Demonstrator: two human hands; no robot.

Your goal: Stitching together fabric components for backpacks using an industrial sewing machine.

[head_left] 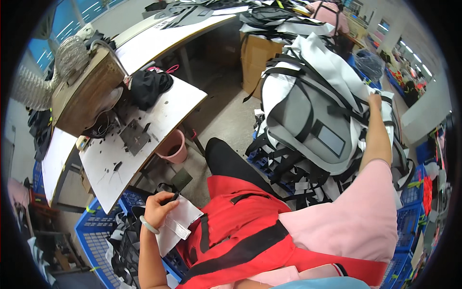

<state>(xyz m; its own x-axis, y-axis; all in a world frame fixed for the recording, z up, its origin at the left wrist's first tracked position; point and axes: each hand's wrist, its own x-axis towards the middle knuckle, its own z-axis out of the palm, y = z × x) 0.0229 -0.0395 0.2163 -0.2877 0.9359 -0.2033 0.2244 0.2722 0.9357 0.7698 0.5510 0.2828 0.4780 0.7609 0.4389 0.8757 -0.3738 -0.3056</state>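
My left hand (160, 210), with a pale bangle at the wrist, is closed at the lower left. Between its thumb and fingers is a white fabric piece (185, 216) with a black strip at its top and a small white label lower down. My right arm stretches to the far right, where my right hand (375, 100) is closed on the edge of a white fabric panel with black trim. Beside that hand lies a grey backpack panel (308, 115) with black straps and a small dark rectangular patch, on top of a heap of similar pieces.
A white worktable (159, 108) at left carries a machine with a brownish metal hood (86, 91), dark scraps and black cloth (150, 89). Below stands a pink bucket (174, 148). Blue crates (94, 236) hold parts. Behind is a cardboard box (257, 62); another person (327, 17) is farther off.
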